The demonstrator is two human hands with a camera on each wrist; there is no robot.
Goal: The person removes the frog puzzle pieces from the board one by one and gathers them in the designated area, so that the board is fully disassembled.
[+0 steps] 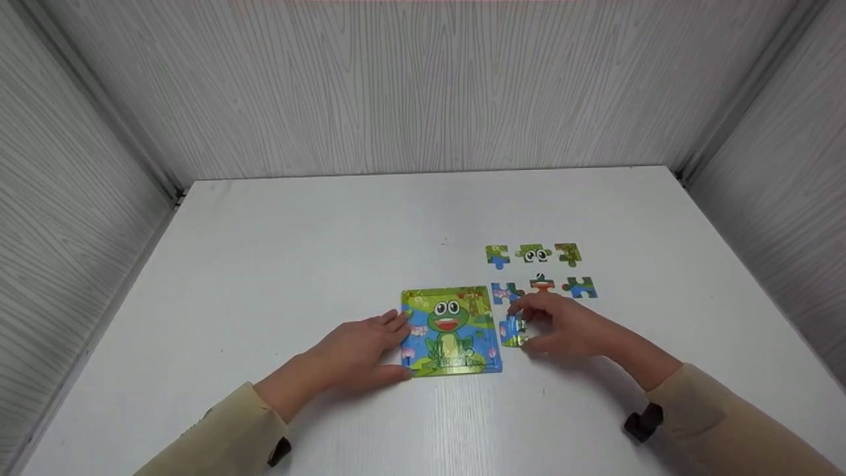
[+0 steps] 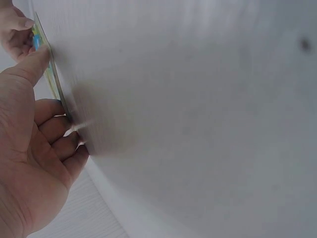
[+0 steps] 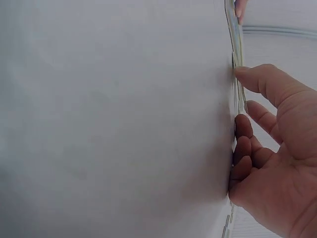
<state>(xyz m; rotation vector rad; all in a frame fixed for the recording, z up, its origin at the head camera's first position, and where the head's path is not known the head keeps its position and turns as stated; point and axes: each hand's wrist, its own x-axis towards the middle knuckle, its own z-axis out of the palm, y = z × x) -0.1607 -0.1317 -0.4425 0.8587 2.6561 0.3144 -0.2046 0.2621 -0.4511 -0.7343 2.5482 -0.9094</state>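
A square frog picture puzzle board [image 1: 449, 330] lies flat on the white table. Along its left edge rests my left hand [image 1: 367, 350], fingers loosely extended, the thumb at the near left corner. In the left wrist view, that thumb [image 2: 37, 64] lies on the board's edge. My right hand [image 1: 562, 327], just right of the board, pinches a blue and green puzzle piece [image 1: 511, 330] between thumb and index finger. In the right wrist view, the piece [image 3: 239, 91] appears edge-on and slightly tilted, close over the table, with the other fingers curled against the tabletop.
Beyond my right hand lie loose puzzle pieces in two rows: one with eyes [image 1: 533, 254], a green-blue one [image 1: 498, 255], a brown-green one [image 1: 568, 254], a red-mouth one [image 1: 542, 284], a blue-pink one [image 1: 505, 293] and another [image 1: 581, 287]. Wood-grain panels [image 1: 423, 86] enclose the table.
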